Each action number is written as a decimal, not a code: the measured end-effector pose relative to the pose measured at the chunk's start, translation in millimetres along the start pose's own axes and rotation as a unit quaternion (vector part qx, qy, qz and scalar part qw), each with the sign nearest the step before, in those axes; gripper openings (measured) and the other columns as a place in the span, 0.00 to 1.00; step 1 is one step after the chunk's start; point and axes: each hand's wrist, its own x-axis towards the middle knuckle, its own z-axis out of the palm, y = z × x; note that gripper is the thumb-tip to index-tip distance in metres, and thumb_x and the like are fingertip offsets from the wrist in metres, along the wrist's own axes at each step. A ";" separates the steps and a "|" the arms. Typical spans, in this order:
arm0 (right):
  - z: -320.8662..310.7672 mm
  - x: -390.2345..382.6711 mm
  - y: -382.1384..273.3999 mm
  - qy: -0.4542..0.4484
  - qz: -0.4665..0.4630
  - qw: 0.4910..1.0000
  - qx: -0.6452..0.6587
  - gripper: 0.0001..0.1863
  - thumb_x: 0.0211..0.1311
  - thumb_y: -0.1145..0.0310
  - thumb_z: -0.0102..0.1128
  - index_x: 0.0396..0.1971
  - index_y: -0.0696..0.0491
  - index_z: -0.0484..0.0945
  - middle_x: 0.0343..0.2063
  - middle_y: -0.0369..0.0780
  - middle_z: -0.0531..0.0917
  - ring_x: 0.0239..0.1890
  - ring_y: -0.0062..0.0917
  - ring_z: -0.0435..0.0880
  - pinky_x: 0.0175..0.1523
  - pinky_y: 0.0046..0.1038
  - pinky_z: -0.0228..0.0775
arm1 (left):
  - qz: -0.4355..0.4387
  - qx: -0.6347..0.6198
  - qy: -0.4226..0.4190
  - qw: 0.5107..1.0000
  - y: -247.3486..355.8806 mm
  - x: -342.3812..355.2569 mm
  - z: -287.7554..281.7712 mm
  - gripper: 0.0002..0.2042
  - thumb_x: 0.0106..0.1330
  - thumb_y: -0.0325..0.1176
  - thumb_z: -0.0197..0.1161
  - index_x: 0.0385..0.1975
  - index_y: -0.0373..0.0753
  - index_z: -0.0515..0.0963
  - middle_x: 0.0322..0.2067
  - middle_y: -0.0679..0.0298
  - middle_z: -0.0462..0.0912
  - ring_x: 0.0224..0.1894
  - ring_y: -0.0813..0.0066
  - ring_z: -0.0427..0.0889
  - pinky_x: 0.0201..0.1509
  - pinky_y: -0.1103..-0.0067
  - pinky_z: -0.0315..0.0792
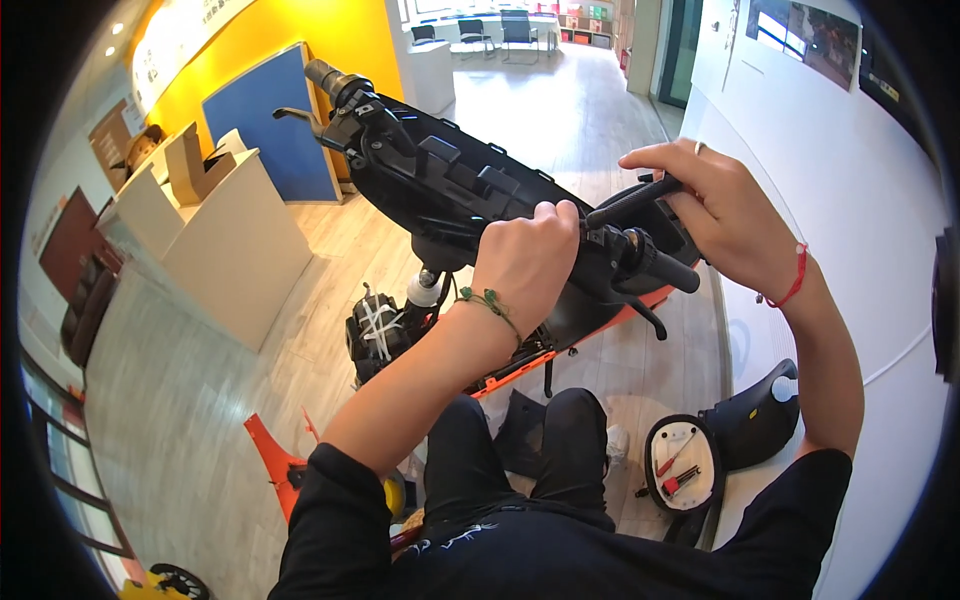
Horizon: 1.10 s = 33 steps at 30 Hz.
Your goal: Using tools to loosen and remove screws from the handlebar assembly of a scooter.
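Note:
A black scooter handlebar assembly (450, 175) with grips and brake levers spans the middle. My left hand (525, 250) is closed on it, right of centre, where the black rod meets it; exactly what its fingers hold is hidden. My right hand (715, 215) grips a slim black rod-like tool handle (630, 200), raised above the right handlebar grip (670, 272), with thumb and fingers around it. The scooter's body with an orange edge (515, 372) lies beneath, beside a black part bound with white ties (372, 325).
An orange panel (270, 460) lies lower left. An open storage tub (680, 430) with tools and a black moulded part (750, 415) rest lower right. A white counter (230, 280) and blue board (270, 120) stand left; a white wall (830, 200) runs right. Chairs (520, 30) are at the back.

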 end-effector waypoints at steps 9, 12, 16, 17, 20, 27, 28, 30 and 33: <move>3.2 7.3 -0.9 -0.001 0.037 0.997 0.073 0.16 0.60 0.67 0.57 0.47 0.57 0.75 0.27 0.35 0.74 0.27 0.15 0.71 0.35 0.18 0.64 | 0.021 0.030 -0.016 0.999 -7.3 3.5 2.8 0.10 0.63 0.38 0.58 0.29 0.37 0.71 0.25 0.58 0.80 0.25 0.62 0.83 0.26 0.73 0.76; 11.0 10.5 4.5 0.089 0.077 0.978 0.174 0.24 0.55 0.56 0.65 0.44 0.61 0.76 0.21 0.36 0.77 0.24 0.17 0.73 0.29 0.20 0.63 | 0.023 0.040 -0.024 0.999 -5.9 6.7 0.4 0.10 0.64 0.38 0.57 0.29 0.37 0.72 0.24 0.57 0.80 0.25 0.61 0.83 0.27 0.73 0.77; 25.0 12.2 7.6 0.143 0.159 0.921 0.326 0.27 0.54 0.53 0.67 0.42 0.62 0.76 0.24 0.37 0.82 0.19 0.12 0.73 0.22 0.15 0.61 | 0.036 0.074 -0.041 0.996 -3.7 13.0 -2.5 0.12 0.64 0.41 0.55 0.26 0.38 0.75 0.21 0.58 0.81 0.25 0.62 0.83 0.28 0.71 0.76; 26.7 12.3 9.9 0.141 0.149 0.925 0.320 0.25 0.56 0.52 0.66 0.40 0.61 0.78 0.26 0.39 0.83 0.17 0.12 0.74 0.20 0.14 0.62 | 0.030 0.070 -0.058 0.995 -3.8 13.7 -4.4 0.13 0.64 0.42 0.55 0.26 0.38 0.75 0.21 0.58 0.81 0.25 0.62 0.83 0.29 0.70 0.76; 20.5 11.2 10.3 0.065 0.130 0.930 0.338 0.23 0.58 0.53 0.63 0.37 0.61 0.79 0.25 0.38 0.83 0.18 0.13 0.77 0.21 0.14 0.66 | 0.013 0.059 -0.084 0.995 -3.3 14.1 -9.7 0.14 0.64 0.43 0.54 0.25 0.39 0.75 0.22 0.59 0.81 0.26 0.61 0.83 0.29 0.70 0.76; -8.9 -0.5 29.0 0.190 0.093 0.938 0.275 0.15 0.67 0.60 0.53 0.40 0.57 0.80 0.28 0.37 0.82 0.18 0.11 0.76 0.21 0.11 0.66 | -0.001 0.018 -0.103 0.995 -3.3 10.9 -17.0 0.12 0.63 0.41 0.56 0.34 0.39 0.69 0.28 0.58 0.80 0.28 0.57 0.82 0.30 0.67 0.75; -15.8 -4.5 33.7 0.208 0.108 0.935 0.266 0.15 0.68 0.61 0.51 0.42 0.57 0.79 0.29 0.36 0.81 0.19 0.10 0.75 0.22 0.11 0.66 | 0.003 0.019 -0.104 0.994 -4.9 9.4 -17.9 0.12 0.63 0.41 0.56 0.34 0.39 0.69 0.28 0.58 0.80 0.28 0.57 0.82 0.30 0.67 0.75; -21.6 -16.2 40.8 0.228 0.121 0.933 0.253 0.16 0.68 0.59 0.51 0.41 0.56 0.80 0.29 0.36 0.81 0.19 0.10 0.74 0.22 0.10 0.64 | 0.036 -0.046 -0.095 0.994 -6.9 7.7 -19.0 0.11 0.64 0.39 0.56 0.33 0.38 0.69 0.29 0.57 0.80 0.28 0.54 0.81 0.30 0.66 0.73; -7.9 -30.4 50.5 0.267 0.179 0.896 0.306 0.16 0.68 0.59 0.51 0.40 0.57 0.80 0.27 0.35 0.80 0.17 0.09 0.72 0.19 0.10 0.58 | 0.039 -0.038 -0.082 0.995 -11.6 7.4 -11.9 0.10 0.64 0.38 0.56 0.32 0.37 0.68 0.29 0.56 0.79 0.28 0.53 0.80 0.30 0.66 0.73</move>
